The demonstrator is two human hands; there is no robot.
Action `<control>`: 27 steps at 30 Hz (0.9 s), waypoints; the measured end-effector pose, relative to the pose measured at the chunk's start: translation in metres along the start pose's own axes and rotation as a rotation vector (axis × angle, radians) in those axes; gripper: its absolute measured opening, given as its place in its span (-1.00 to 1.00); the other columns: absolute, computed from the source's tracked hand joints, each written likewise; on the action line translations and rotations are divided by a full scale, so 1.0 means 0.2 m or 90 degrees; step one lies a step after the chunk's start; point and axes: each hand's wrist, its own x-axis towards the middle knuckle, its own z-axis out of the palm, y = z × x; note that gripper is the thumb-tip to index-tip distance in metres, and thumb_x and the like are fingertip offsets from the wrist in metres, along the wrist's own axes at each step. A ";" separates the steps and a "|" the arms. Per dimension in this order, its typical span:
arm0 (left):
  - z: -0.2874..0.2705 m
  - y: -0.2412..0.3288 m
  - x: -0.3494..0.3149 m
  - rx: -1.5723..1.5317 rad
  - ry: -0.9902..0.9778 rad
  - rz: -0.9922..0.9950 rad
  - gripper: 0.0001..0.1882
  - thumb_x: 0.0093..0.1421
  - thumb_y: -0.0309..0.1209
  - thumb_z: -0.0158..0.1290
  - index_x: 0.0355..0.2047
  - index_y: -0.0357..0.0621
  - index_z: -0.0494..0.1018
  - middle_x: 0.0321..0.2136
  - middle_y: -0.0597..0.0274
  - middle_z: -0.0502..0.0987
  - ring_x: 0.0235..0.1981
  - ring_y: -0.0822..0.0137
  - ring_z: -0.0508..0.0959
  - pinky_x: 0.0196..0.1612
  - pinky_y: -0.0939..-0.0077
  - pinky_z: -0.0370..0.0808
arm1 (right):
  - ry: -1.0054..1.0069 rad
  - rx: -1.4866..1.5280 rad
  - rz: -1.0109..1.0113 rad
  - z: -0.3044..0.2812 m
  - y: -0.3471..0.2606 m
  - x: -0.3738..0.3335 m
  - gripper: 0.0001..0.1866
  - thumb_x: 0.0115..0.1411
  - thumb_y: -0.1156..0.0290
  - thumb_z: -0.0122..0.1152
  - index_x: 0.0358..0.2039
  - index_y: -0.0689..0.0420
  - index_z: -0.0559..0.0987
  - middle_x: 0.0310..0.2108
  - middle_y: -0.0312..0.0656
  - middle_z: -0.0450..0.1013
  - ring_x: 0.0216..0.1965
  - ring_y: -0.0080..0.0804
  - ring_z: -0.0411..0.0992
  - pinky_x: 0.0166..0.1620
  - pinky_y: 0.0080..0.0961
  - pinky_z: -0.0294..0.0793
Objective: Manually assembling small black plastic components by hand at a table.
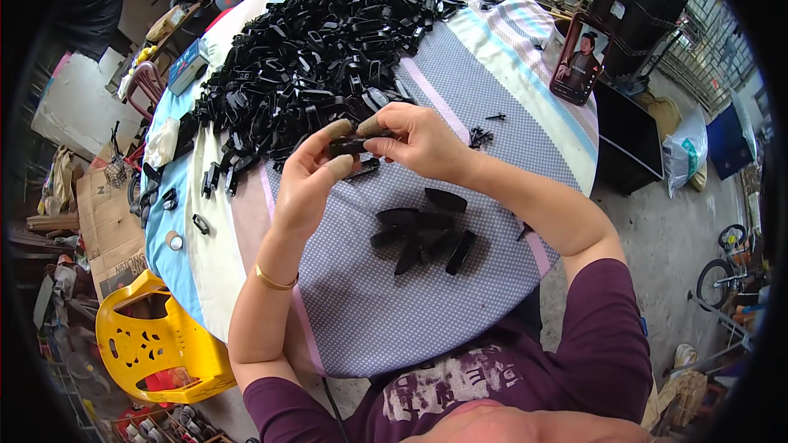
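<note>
Both my hands meet over the middle of the round table, closed on one small black plastic part (348,147). My left hand (308,172) grips it from the left and my right hand (420,141) from the right; tan covers wrap some fingertips, and the fingers hide much of the part. Just beyond my hands spreads a big heap of black plastic parts (320,49). Nearer to me lies a small group of longer black pieces (423,230). Several small black pieces (481,138) rest right of my right hand.
A patterned cloth (369,320) covers the table. A phone (582,59) stands upright at the right edge, and a blue box (188,66) sits at the left edge. A yellow plastic chair (156,344) is at the lower left. A black crate (628,139) stands right of the table.
</note>
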 end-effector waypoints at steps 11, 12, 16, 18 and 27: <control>-0.04 -0.04 -0.02 0.089 0.036 0.062 -0.68 0.03 -0.60 0.13 -0.16 -0.33 0.46 -0.38 0.26 0.55 -0.39 0.54 0.51 -0.28 0.67 0.48 | -0.053 0.183 0.211 0.02 -0.07 -0.01 -0.76 0.18 0.36 0.13 -0.22 0.27 0.53 -0.46 -0.24 0.51 -0.50 -0.58 0.49 -0.53 -0.75 0.45; -0.03 -0.04 -0.02 0.098 0.049 0.060 -0.67 0.02 -0.61 0.13 -0.15 -0.32 0.46 -0.37 0.26 0.56 -0.39 0.53 0.51 -0.29 0.69 0.48 | -0.043 0.204 0.225 0.03 -0.09 -0.01 -0.76 0.18 0.35 0.11 -0.24 0.26 0.54 -0.47 -0.23 0.51 -0.51 -0.58 0.49 -0.54 -0.73 0.47; -0.01 -0.05 -0.04 0.085 0.080 0.049 -0.66 0.02 -0.61 0.14 -0.13 -0.34 0.46 -0.34 0.21 0.56 -0.36 0.53 0.52 -0.28 0.71 0.49 | -0.006 0.147 0.209 0.06 -0.09 -0.03 -0.77 0.19 0.37 0.11 -0.27 0.28 0.53 -0.45 -0.21 0.50 -0.51 -0.59 0.48 -0.51 -0.72 0.48; 0.02 -0.06 -0.05 0.031 0.094 0.046 -0.64 0.04 -0.60 0.13 -0.10 -0.36 0.43 -0.31 0.19 0.55 -0.34 0.52 0.51 -0.25 0.69 0.48 | 0.025 0.072 0.117 0.08 -0.06 -0.05 -0.77 0.18 0.38 0.12 -0.27 0.29 0.53 -0.42 -0.21 0.49 -0.51 -0.60 0.47 -0.50 -0.73 0.48; 0.02 -0.03 -0.04 -0.067 0.030 0.060 -0.69 0.13 -0.60 0.02 -0.08 -0.33 0.42 -0.27 0.21 0.54 -0.32 0.53 0.49 -0.22 0.70 0.45 | -0.153 -0.107 0.069 0.03 -0.08 -0.03 -0.72 0.08 0.35 0.25 -0.26 0.26 0.53 -0.49 -0.26 0.48 -0.54 -0.58 0.40 -0.45 -0.61 0.39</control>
